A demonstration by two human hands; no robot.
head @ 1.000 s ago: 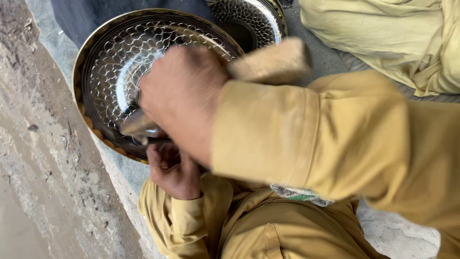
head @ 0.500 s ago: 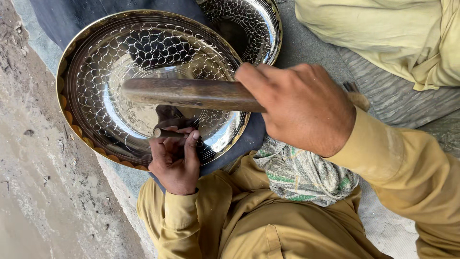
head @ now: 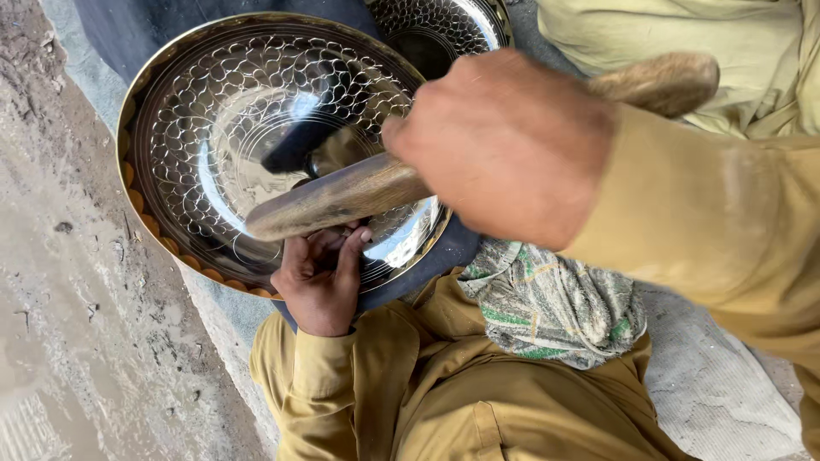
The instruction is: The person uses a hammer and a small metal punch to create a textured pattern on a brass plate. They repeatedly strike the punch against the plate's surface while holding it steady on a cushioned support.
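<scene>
The right hand [head: 504, 141] is clenched tight around a brown wooden mallet handle [head: 342, 196], fingers fully curled. Just beneath it, the left hand [head: 320, 277] pinches something small against the near rim of the round shiny patterned metal tray [head: 213, 111], fingers pressed together.

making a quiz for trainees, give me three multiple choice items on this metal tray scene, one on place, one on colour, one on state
1. Where is the left hand?
A. at the tray's near rim
B. on the ground
C. on the cloth

2. What colour are the sleeves?
A. blue
B. mustard yellow
C. white

3. How is the right hand?
A. open and flat
B. resting on the ground
C. closed around a wooden handle

Key: 1 A, fingers rest on the near rim; 2 B, both sleeves are yellow; 3 C, the fist wraps the handle above the tray.
</scene>
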